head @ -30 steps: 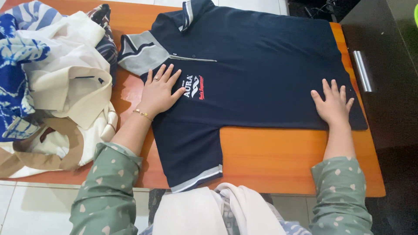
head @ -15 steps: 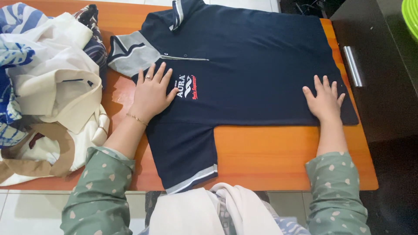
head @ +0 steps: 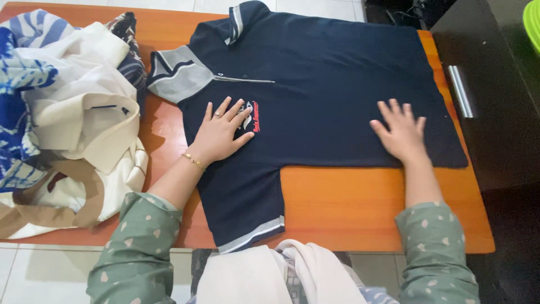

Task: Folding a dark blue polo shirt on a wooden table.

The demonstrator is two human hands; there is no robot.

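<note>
A navy polo shirt (head: 320, 84) with a grey collar and grey-trimmed sleeve lies spread flat on an orange wooden table (head: 360, 208). My left hand (head: 222, 132) presses flat on its chest, fingers spread beside a small red and white emblem. My right hand (head: 402, 132) rests flat on the lower part of the shirt, fingers apart. One short sleeve hangs toward the table's near edge. Both hands hold nothing.
A heap of clothes (head: 62, 118), cream, blue-patterned and tan, fills the table's left end. A dark cabinet (head: 495, 101) with a metal handle stands at the right. Pale folded cloth (head: 270, 276) lies on my lap below the table edge.
My right hand has slid left along the shirt, away from its right edge. My left hand stays on the chest. The view has shifted a little.
</note>
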